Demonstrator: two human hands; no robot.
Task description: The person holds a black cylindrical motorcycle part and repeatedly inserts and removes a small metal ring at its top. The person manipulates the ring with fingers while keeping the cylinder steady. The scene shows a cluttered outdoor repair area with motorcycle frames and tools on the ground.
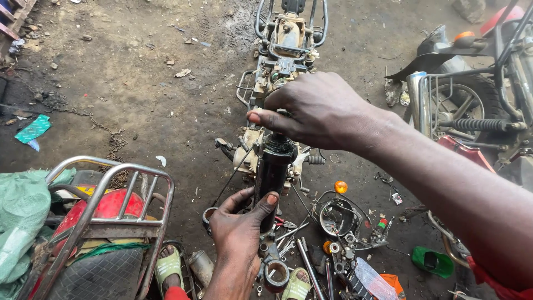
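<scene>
A black greasy cylinder, like a fork tube (273,169), stands upright in the middle. My left hand (240,230) grips its lower part from below. My right hand (316,108) is closed over its top end, palm down, hiding the top. Behind the tube lies a stripped motorcycle frame (280,61) stretched along the dirt floor.
Loose tools and parts, sockets, rods, an orange indicator lens (340,186) and a round headlamp shell (336,218), litter the ground by my feet. A red motorcycle's rear rack (105,200) is at the left, another motorcycle (477,116) at the right, and a green cup (432,261) lower right.
</scene>
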